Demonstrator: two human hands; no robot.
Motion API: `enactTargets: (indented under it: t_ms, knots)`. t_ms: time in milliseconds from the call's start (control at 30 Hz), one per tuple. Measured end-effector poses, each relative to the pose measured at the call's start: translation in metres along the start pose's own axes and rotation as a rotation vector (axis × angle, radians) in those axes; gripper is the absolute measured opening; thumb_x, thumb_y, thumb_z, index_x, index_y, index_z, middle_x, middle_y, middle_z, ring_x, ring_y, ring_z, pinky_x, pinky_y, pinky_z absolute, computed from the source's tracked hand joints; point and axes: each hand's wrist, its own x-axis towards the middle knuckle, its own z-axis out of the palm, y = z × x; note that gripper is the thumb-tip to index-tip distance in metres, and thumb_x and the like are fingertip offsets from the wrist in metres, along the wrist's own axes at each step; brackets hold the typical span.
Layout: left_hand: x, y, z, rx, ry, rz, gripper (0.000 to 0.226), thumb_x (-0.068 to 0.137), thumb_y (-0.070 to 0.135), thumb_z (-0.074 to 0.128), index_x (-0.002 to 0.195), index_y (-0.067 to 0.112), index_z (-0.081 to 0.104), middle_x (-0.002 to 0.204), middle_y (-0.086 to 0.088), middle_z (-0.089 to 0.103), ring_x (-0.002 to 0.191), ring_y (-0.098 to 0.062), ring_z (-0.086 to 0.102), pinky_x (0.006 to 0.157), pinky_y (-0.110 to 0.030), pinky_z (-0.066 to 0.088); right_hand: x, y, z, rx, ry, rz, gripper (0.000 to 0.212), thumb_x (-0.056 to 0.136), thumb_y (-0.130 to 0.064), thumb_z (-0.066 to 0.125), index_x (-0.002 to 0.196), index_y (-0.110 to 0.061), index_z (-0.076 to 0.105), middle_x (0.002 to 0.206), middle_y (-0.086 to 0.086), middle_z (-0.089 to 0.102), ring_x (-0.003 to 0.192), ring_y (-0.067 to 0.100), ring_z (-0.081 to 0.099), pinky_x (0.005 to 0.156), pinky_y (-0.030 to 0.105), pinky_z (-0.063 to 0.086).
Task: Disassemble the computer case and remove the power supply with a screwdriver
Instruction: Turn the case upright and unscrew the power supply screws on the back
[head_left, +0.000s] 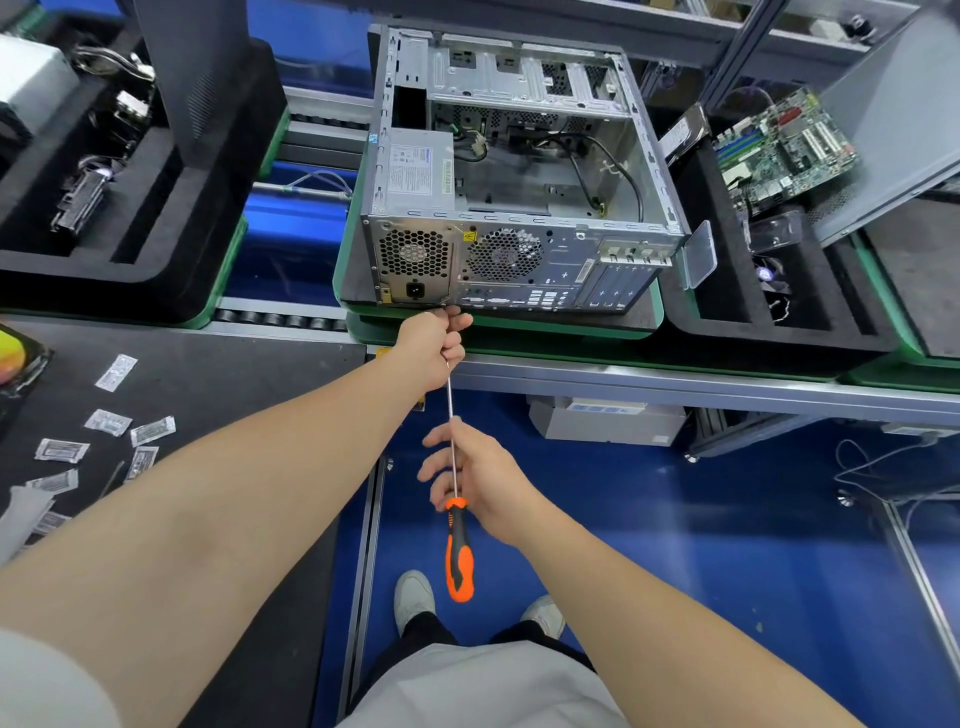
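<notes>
Right hand (478, 478) pinches the steel shaft of the orange-and-black-handled screwdriver (459, 556), just above the handle. Left hand (434, 345) grips the shaft's tip end, against the lower rear edge of the open grey metal computer case (519, 260). The grey boxy power supply (415, 174) sits inside, just beyond the left hand.

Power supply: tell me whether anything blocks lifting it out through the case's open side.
Nothing visible lies over the power supply: the case is open above it. It sits against the rear wall, where the left hand and the right hand hold the screwdriver. Cables lie beside it; whether they connect cannot be told.
</notes>
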Motion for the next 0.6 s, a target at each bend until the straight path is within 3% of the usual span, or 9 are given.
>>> enactTargets:
  t_ms: [100,233,367,500,600]
  knots:
    - [-0.002,0.0,-0.001,-0.093,-0.049,-0.031,0.03,0.111,0.018,0.034,0.093,0.011,0.056,0.063,-0.003,0.07,0.038,-0.007,0.028,0.04,-0.019,0.021,-0.004,0.004,-0.005,0.351,-0.123,0.056,0.034,0.112,-0.048,0.048,0.111,-0.017,0.062,0.074,0.005,0.059,0.056,0.017,0.049,0.055,0.03,0.046]
    - [-0.004,0.001,-0.001,-0.11,-0.08,-0.035,0.032,0.111,0.017,0.031,0.094,0.01,0.058,0.065,-0.003,0.071,0.037,-0.006,0.032,0.039,-0.018,0.024,0.0,-0.002,-0.006,0.413,-0.167,0.023,0.024,0.113,-0.034,0.047,0.116,-0.014,0.059,0.061,-0.002,0.052,0.037,0.009,0.03,0.038,0.023,0.031]
    - [-0.003,0.003,-0.004,-0.006,-0.064,0.002,0.035,0.111,0.017,0.03,0.095,0.01,0.06,0.06,-0.002,0.068,0.037,-0.007,0.036,0.038,-0.019,0.027,0.002,-0.005,0.002,0.035,0.085,-0.019,0.029,0.113,-0.024,0.037,0.118,-0.01,0.062,0.055,0.002,0.047,0.039,0.013,0.025,0.041,0.026,0.026]
    - [-0.002,0.0,-0.002,0.029,-0.037,0.026,0.037,0.11,0.016,0.028,0.097,0.01,0.062,0.059,-0.002,0.068,0.038,-0.008,0.039,0.04,-0.021,0.028,0.005,-0.005,0.013,-0.495,0.411,-0.09,0.028,0.113,-0.02,0.034,0.105,-0.017,0.061,0.065,0.009,0.063,0.037,0.014,0.043,0.039,0.027,0.04]
    - [-0.001,-0.001,0.0,0.027,-0.026,0.031,0.037,0.11,0.016,0.029,0.096,0.009,0.062,0.058,-0.003,0.067,0.039,-0.009,0.039,0.039,-0.021,0.029,0.008,-0.007,0.015,-0.826,0.586,-0.141,0.014,0.108,-0.01,0.043,0.099,-0.015,0.052,0.085,0.013,0.066,0.056,0.025,0.057,0.045,0.033,0.053]
